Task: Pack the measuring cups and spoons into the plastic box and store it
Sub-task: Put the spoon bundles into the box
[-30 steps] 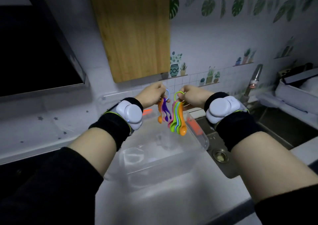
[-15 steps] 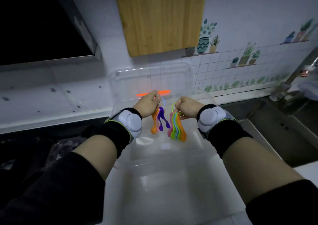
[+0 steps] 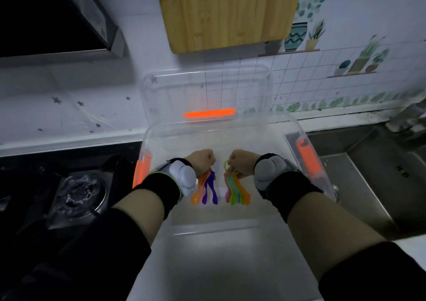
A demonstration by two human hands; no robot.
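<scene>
Over the plastic box [image 3: 207,229], my left grip [image 3: 201,161] clenches the purple spoons [image 3: 208,189], my right grip [image 3: 242,164] the rainbow spoons [image 3: 237,192]. Probably light and loose; best held by their rings.

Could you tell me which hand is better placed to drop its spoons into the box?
Likely the right hand: its spoon bunch hangs over the plastic box's middle; the left hand's hangs off-centre.

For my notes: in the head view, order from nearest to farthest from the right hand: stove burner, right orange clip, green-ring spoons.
1. Green-ring spoons, in the right hand.
2. Right orange clip, on the box.
3. Stove burner, far left.
</scene>
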